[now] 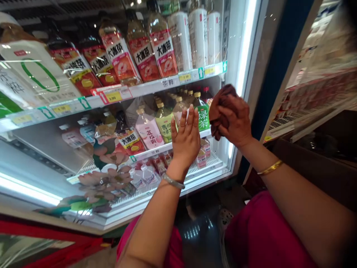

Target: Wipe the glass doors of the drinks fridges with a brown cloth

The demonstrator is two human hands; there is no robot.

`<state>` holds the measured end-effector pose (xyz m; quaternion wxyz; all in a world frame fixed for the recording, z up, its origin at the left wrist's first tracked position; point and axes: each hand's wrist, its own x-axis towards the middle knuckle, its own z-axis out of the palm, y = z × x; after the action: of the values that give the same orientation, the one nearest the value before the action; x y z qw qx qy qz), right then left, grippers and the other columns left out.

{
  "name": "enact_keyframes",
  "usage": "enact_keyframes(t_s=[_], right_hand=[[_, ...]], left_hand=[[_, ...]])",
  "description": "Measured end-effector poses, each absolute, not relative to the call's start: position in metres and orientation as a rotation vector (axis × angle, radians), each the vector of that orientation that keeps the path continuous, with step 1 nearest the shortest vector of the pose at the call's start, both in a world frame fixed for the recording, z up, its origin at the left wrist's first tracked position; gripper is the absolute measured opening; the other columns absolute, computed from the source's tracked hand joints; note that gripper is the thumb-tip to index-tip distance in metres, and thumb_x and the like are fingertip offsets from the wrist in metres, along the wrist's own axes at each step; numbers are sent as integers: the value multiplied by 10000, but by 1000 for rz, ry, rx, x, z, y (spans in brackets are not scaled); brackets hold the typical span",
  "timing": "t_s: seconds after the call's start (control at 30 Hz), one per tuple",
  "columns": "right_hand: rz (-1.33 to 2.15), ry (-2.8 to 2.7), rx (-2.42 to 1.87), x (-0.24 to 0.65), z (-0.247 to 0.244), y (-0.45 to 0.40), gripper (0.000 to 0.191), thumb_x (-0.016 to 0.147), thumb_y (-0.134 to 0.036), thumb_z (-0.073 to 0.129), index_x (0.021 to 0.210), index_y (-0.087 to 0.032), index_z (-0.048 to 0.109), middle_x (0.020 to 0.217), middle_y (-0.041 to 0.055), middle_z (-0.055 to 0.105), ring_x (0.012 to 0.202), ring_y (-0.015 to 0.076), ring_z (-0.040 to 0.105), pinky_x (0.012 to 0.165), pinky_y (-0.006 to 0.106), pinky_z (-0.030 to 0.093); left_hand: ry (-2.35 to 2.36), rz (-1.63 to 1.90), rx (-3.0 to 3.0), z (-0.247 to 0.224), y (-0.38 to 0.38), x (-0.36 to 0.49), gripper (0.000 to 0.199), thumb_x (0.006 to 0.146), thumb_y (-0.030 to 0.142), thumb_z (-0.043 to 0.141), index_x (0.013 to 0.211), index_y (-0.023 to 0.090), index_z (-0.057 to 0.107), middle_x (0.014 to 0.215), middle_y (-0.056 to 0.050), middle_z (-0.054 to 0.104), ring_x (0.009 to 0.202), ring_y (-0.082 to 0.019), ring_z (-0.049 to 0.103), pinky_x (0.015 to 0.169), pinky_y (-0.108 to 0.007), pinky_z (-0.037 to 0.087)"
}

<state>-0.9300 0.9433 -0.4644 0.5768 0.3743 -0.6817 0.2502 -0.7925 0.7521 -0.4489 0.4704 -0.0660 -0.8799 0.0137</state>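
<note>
My left hand (185, 137) lies flat with fingers stretched out, apparently against the glass door of a lit drinks cooler. A grey bangle circles that wrist. My right hand (237, 121) grips a crumpled brown cloth (224, 97) near the door's right side, and a gold bracelet is on that arm. Behind the glass, close to my hands, stand a green-labelled tea bottle (203, 116), a yellow-green bottle (164, 123) and a pink-labelled bottle (149, 130). My left palm is hidden from view.
Large tea bottles (163, 46) line the upper shelf above a price-tag strip (145, 87). A lotus flower decal (104, 182) covers the glass at lower left. To the right are a dark blue frame edge (281, 56) and other shelving (306, 85). A red edge (50, 238) runs at lower left.
</note>
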Motion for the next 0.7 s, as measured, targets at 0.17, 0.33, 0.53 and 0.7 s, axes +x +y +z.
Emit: enact_keyframes(t_s=[0.17,0.33,0.53,0.7], right_hand=[[615,-1783,890,-893,-446,929,506,959,-362,618,1443,-219,580,1692,68,366,1631,270,228,1338,497,242],[523,-1845,1223,-889,-451,936,552,920,-509,687,1385,-215,637,1682,59,401,1646,279,170,1364,542,182],[570,-1865,913,-909,-452,971,672,958,-595,440,1043,20,696,1655,187,348,1525,329,359,1237,411,271],[663,-1843,885,-881,-438,941,625,978,-528,371,1063,16,668,1619,142,417,1556,321,289,1213,431,277]], left_hand=[[-2243,-113,-128,-450,760,-789,650,1026,200,356,1667,252,269,1746,24,220,1649,-152,12,1363,-480,-92],[-2296,-230,-68,-448,767,-789,681,1017,243,393,1677,306,239,1751,108,158,1639,-124,-76,1336,-414,-192],[-2187,-117,-37,-449,773,-792,582,1070,226,252,1645,251,335,1741,48,310,1650,-111,48,1325,-338,-191],[-2118,-40,-31,-455,769,-809,531,1096,216,238,1619,194,326,1719,15,366,1443,47,-391,1240,-304,-321]])
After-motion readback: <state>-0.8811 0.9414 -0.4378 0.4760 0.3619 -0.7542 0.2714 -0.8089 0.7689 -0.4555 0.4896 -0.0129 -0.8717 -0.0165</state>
